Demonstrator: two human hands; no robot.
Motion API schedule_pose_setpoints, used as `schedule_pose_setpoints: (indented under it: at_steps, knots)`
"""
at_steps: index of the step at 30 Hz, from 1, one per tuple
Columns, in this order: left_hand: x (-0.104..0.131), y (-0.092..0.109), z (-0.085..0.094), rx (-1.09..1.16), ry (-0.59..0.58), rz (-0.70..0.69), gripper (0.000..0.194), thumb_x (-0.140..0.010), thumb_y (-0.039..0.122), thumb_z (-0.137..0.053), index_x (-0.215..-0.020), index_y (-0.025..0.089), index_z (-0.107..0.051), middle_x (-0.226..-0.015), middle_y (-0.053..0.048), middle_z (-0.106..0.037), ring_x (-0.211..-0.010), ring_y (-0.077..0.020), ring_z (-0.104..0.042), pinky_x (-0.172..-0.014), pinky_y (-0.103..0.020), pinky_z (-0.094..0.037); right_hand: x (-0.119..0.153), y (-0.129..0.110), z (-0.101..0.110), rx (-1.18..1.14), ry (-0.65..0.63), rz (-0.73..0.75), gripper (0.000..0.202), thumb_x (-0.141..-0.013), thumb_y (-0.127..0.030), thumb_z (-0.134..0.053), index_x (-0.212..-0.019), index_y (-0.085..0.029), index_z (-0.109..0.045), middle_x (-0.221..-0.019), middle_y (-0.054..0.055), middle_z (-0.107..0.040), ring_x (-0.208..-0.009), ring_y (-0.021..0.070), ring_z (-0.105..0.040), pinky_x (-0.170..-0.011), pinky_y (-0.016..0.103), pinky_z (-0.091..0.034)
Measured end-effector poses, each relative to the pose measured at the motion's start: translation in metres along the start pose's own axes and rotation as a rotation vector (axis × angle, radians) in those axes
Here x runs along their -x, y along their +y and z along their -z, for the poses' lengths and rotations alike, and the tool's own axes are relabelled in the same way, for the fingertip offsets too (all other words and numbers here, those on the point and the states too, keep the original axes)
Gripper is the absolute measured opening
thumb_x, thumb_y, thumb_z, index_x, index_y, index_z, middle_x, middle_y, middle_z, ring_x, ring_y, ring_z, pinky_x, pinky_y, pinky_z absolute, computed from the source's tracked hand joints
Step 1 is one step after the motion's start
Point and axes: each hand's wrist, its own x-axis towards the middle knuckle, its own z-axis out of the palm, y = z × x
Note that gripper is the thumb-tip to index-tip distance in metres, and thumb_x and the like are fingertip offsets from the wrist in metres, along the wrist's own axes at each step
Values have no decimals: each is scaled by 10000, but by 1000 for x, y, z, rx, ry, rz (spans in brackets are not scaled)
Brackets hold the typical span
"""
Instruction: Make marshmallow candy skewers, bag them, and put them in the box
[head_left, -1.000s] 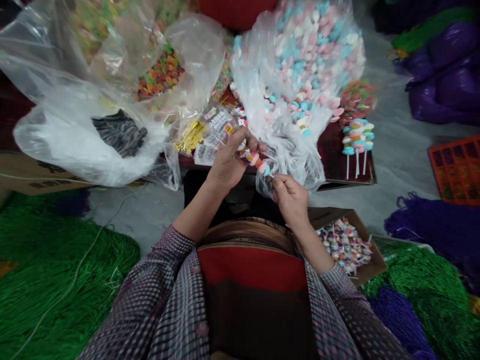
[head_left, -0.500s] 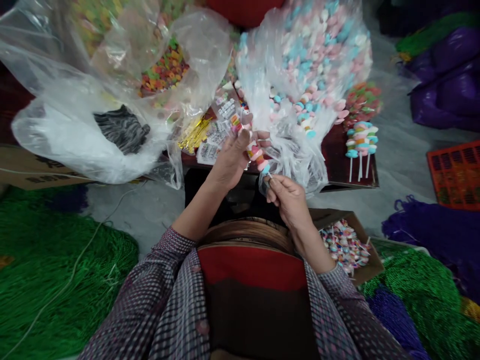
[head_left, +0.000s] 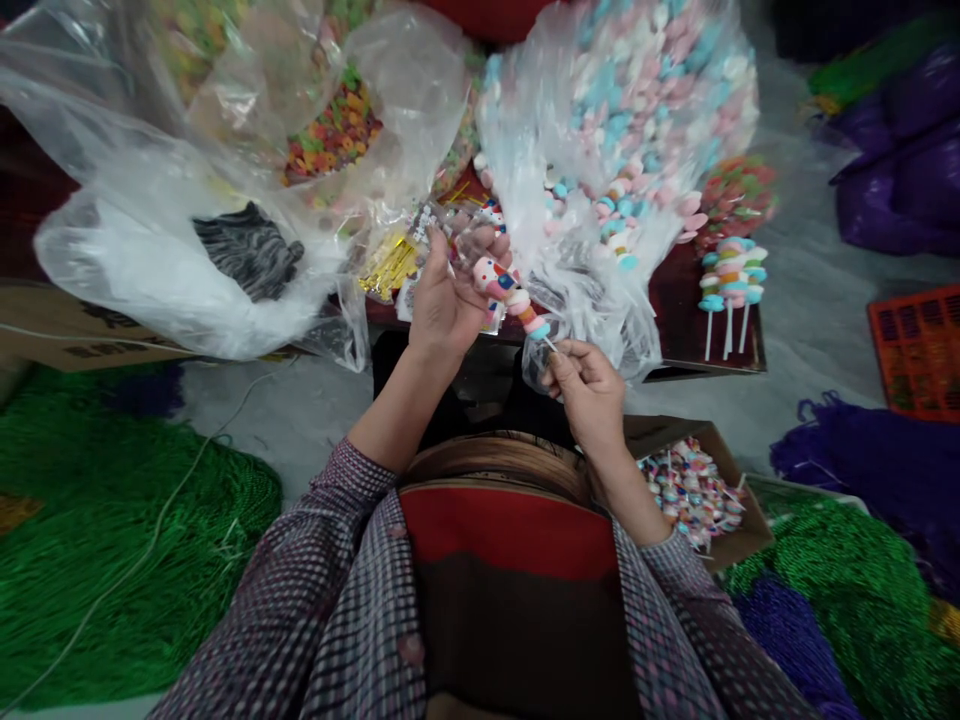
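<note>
Pinched in my right hand [head_left: 587, 387] is the white stick of a marshmallow candy skewer [head_left: 529, 312]. The skewer slants up and left, with pink, orange and blue pieces along it. A clear printed wrapper [head_left: 495, 278] with coloured spots covers its top end. Beside that end, my left hand [head_left: 448, 308] is open, palm up, thumb and fingers apart. Whether the palm touches the wrapper, I cannot tell. Gold twist ties [head_left: 391, 264] and more printed wrappers lie just beyond my left hand.
A big clear bag of pastel marshmallows [head_left: 660, 90] stands at the back, with a bag of gummy rings [head_left: 334, 135] left of it. Finished-looking skewers [head_left: 731, 272] lie at the table's right corner. Below is a cardboard box [head_left: 754, 530] of wrapped candy. Green strands [head_left: 135, 560] cover the left floor.
My left hand has let go of the skewer's upper part and spread open, shifting slightly left. The printed wrapper now shows over the top. My right hand still grips the stick.
</note>
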Motion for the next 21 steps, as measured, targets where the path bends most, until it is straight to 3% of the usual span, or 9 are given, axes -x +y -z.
schedule_pose_setpoints:
  at_steps: [3, 9, 12, 16, 18, 21]
  knots:
    - [1, 0, -2, -32, 14, -8, 429, -1097, 460, -315, -1199, 239, -669, -886, -34, -756, -863, -147, -745, -851, -285, -597, 1, -2, 0, 73, 32, 71, 242, -906, -455, -699, -896, -214, -690, -605, -66, -618, -518, 85, -533, -545, 238, -449]
    - [2, -3, -2, -73, 16, -37, 407, -1100, 450, -327, -1039, 226, -661, -740, 0, -697, -811, -151, -737, -868, -335, -599, 4, 0, 1, 252, 33, 222, 313, -995, -451, -582, -826, -214, -695, -530, -71, -510, -492, 93, -472, -557, 251, -415]
    - [2, -6, 2, -57, -65, -52, 410, -1087, 478, -368, -964, 226, -667, -709, 9, -675, -707, -126, -708, -811, -301, -591, 4, 4, 3, 368, 26, 297, 340, -1017, -444, -540, -825, -216, -703, -567, -44, -564, -518, 108, -514, -576, 265, -419]
    - [6, -17, 7, -114, -78, -45, 306, -1008, 525, -557, -1043, 260, -704, -710, 6, -664, -732, -144, -709, -737, -288, -581, 2, 5, 1, 502, 31, 405, 369, -1019, -460, -519, -815, -216, -706, -679, 15, -676, -608, 133, -596, -601, 280, -425]
    - [7, -23, 9, -125, -75, -38, 292, -997, 523, -580, -1001, 259, -703, -705, 5, -663, -721, -139, -694, -709, -282, -574, 1, 3, -2, 463, 19, 377, 380, -1025, -471, -507, -816, -219, -700, -651, 6, -650, -585, 128, -576, -592, 281, -422]
    - [6, -26, 11, -128, -69, -20, 296, -986, 524, -598, -887, 255, -674, -696, -2, -673, -715, -140, -686, -641, -267, -547, 1, 1, -7, 277, -60, 214, 370, -1037, -484, -487, -872, -225, -694, -537, -55, -520, -484, 106, -476, -541, 268, -400]
